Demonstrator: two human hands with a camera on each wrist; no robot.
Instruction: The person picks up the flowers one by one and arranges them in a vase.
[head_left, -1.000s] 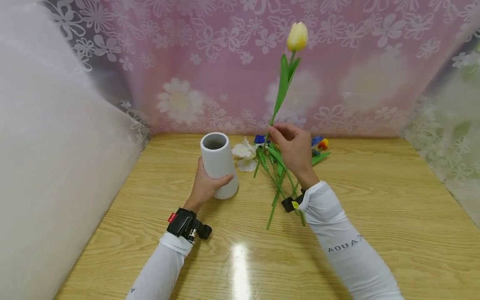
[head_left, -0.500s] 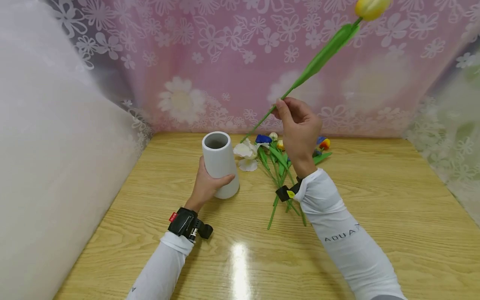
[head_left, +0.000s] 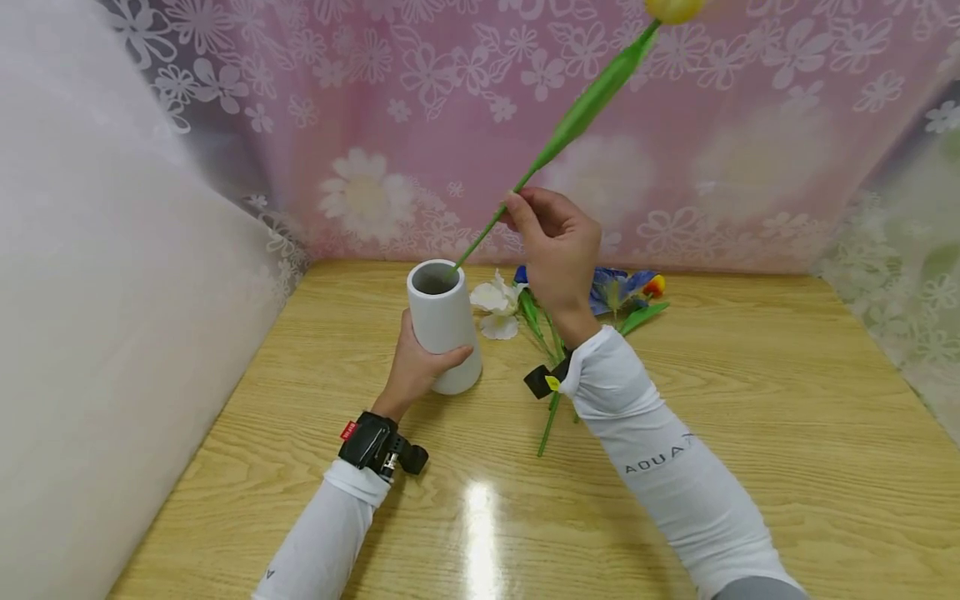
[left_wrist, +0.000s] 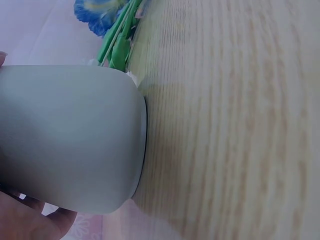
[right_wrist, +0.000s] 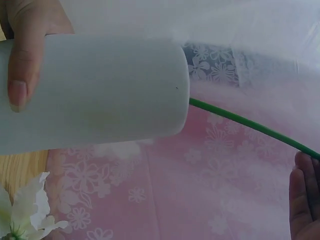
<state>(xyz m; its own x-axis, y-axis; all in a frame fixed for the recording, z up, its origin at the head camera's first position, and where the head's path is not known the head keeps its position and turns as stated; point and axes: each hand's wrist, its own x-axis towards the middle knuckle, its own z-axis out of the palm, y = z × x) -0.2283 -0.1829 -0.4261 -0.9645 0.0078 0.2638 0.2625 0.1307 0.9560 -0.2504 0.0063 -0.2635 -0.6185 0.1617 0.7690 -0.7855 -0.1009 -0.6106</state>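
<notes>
A white vase (head_left: 444,329) stands on the table, and my left hand (head_left: 420,362) grips it around its lower half, thumb across the front. In the left wrist view the vase (left_wrist: 70,135) fills the left side, its base at the wood. My right hand (head_left: 558,242) pinches the green stem of a yellow tulip (head_left: 588,108), which leans up to the right; its bloom is cut off by the top edge. The stem's lower end is at the vase mouth. From the right wrist, the stem (right_wrist: 245,121) meets the rim, its tip hidden behind it.
Right of the vase lie more artificial flowers: a white one (head_left: 497,304), a blue one (head_left: 615,290) and a red-yellow bloom (head_left: 655,286), partly hidden by my right arm. A pink floral curtain (head_left: 450,125) hangs behind the wooden table (head_left: 750,400). White sheeting (head_left: 135,292) hangs at left.
My right hand has risen and then moved left with the tulip, which now tilts more. Its stem end has come from over the flowers to the vase mouth. My left hand keeps its grip.
</notes>
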